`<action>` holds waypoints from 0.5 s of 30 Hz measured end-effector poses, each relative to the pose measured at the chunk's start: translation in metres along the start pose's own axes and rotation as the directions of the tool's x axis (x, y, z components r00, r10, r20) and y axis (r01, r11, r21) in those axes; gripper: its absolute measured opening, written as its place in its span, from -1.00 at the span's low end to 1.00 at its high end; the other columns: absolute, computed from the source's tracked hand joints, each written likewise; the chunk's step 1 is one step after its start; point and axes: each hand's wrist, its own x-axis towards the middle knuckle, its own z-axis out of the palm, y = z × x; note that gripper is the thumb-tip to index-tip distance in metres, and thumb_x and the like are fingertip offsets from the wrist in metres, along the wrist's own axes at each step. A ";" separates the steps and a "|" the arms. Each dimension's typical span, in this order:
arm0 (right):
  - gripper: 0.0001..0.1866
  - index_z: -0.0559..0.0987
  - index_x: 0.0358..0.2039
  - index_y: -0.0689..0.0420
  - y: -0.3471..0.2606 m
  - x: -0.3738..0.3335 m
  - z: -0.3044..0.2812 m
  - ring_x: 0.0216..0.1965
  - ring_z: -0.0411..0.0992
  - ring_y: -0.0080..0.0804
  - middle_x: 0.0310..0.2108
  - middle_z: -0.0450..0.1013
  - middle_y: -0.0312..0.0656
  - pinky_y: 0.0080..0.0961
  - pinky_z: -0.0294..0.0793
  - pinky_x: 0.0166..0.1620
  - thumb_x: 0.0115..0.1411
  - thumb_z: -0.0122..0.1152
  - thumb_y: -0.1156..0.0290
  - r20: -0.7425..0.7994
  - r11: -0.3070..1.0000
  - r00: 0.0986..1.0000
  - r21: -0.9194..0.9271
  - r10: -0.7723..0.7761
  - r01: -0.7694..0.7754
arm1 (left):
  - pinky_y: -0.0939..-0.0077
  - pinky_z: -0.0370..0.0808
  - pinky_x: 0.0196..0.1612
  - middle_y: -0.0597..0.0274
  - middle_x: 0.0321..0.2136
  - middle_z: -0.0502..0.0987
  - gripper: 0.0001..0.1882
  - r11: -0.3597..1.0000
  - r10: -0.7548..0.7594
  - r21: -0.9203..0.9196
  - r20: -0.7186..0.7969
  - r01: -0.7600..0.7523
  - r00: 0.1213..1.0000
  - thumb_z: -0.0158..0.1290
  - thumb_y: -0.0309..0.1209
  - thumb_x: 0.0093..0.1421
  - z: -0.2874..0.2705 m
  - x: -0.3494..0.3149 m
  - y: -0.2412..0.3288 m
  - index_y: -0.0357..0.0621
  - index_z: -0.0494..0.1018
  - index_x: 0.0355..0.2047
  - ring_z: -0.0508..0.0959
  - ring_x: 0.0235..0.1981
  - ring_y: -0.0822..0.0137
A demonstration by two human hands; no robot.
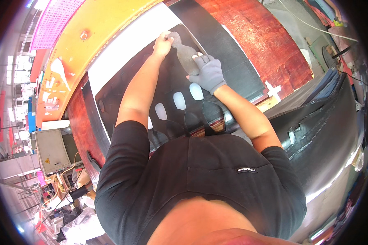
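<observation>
A grey piece shaped like a shoe sole [185,54] lies over a black sheet [131,83] on the work table. Bare fingers of my left hand [162,45] are closed on its far end. At its near end, my right hand [209,73] wears a grey glove with bare fingertips, its thumb and fingers gripping the edge. Rounded openings in the sheet, nearer my body, show white [178,100]. Larger sole-like outlines show beside them. I cannot tell whether the grey piece is a cutting die or a flat pattern.
An orange machine beam [104,30] runs along the far left. White board [129,38] edges the black sheet, and a dark strip [225,45] lies to its right on the red tabletop [261,32]. Black sheeting [327,122] hangs at the right; a grey electrical box [52,151] stands left.
</observation>
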 end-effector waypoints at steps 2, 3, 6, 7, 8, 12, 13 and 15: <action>-0.24 0.42 -0.08 0.15 -0.002 -0.001 -0.001 -0.07 0.37 -0.15 -0.06 0.39 0.01 -0.30 0.33 -0.12 -0.29 0.38 0.00 0.012 1.000 1.000 -0.008 -0.006 0.007 | 0.44 0.31 0.02 0.09 -0.10 0.47 -0.63 0.999 0.012 -0.046 0.007 -0.012 1.000 0.01 -0.43 0.14 -0.006 -0.002 0.000 -0.12 0.38 -0.01 0.44 -0.07 0.25; -0.24 0.42 -0.07 0.15 -0.002 -0.001 -0.002 -0.07 0.37 -0.16 -0.06 0.39 0.01 -0.30 0.33 -0.13 -0.28 0.38 0.00 0.002 1.000 1.000 -0.011 -0.026 0.026 | 0.48 0.33 0.01 0.09 -0.10 0.47 -0.65 0.997 0.019 -0.071 0.008 -0.019 1.000 0.00 -0.47 0.14 -0.009 -0.003 0.001 -0.14 0.39 -0.02 0.45 -0.07 0.27; -0.24 0.42 -0.08 0.16 -0.003 0.000 -0.001 -0.06 0.38 -0.15 -0.08 0.40 0.02 -0.29 0.33 -0.12 -0.29 0.38 0.01 0.004 0.999 1.000 -0.024 -0.026 0.026 | 0.52 0.29 0.06 0.06 -0.04 0.45 -0.65 0.996 0.004 -0.085 0.035 -0.001 0.999 -0.04 -0.53 0.15 -0.013 -0.004 0.006 -0.19 0.39 -0.02 0.42 -0.01 0.28; -0.23 0.41 -0.05 0.14 -0.003 0.000 0.000 -0.04 0.36 -0.18 -0.04 0.38 0.00 -0.29 0.30 -0.11 -0.27 0.37 -0.01 0.047 1.000 0.999 -0.029 -0.010 0.011 | 0.52 0.28 0.07 0.06 -0.03 0.44 -0.65 0.996 0.007 -0.085 0.040 -0.003 0.999 -0.05 -0.53 0.16 -0.013 -0.005 0.007 -0.19 0.39 -0.01 0.41 0.00 0.29; -0.22 0.39 -0.02 0.12 -0.002 0.001 0.001 -0.02 0.34 -0.21 -0.01 0.36 -0.02 -0.30 0.28 -0.10 -0.25 0.35 -0.03 0.075 0.999 0.997 -0.033 0.000 0.003 | 0.52 0.27 0.08 0.06 -0.03 0.44 -0.64 0.995 -0.007 -0.102 0.045 0.011 0.999 -0.05 -0.54 0.16 -0.014 -0.006 0.009 -0.18 0.39 0.00 0.41 0.01 0.28; -0.21 0.38 0.00 0.11 0.000 0.001 0.003 0.02 0.31 -0.23 0.03 0.33 -0.03 -0.30 0.25 -0.09 -0.23 0.34 -0.05 0.117 0.999 0.993 -0.041 0.010 -0.005 | 0.51 0.25 0.10 0.05 -0.01 0.43 -0.64 0.989 -0.018 -0.148 0.061 0.027 0.998 -0.08 -0.55 0.17 -0.014 -0.007 0.010 -0.17 0.38 0.01 0.39 0.04 0.27; -0.21 0.38 0.00 0.11 0.001 0.000 0.003 0.02 0.31 -0.23 0.03 0.33 -0.03 -0.30 0.25 -0.09 -0.22 0.34 -0.05 0.112 0.999 0.994 -0.041 0.010 -0.006 | 0.51 0.25 0.11 0.05 -0.01 0.43 -0.64 0.986 -0.018 -0.161 0.066 0.029 0.998 -0.08 -0.55 0.17 -0.014 -0.006 0.008 -0.17 0.38 0.01 0.39 0.04 0.27; -0.20 0.38 0.00 0.12 0.001 0.000 0.003 0.03 0.30 -0.21 0.03 0.33 -0.02 -0.30 0.25 -0.08 -0.22 0.33 -0.06 0.101 0.999 0.995 -0.031 -0.003 0.006 | 0.52 0.25 0.11 0.05 0.00 0.42 -0.64 0.985 -0.035 -0.165 0.055 0.044 0.998 -0.08 -0.54 0.17 -0.013 -0.004 0.005 -0.18 0.38 0.01 0.39 0.05 0.27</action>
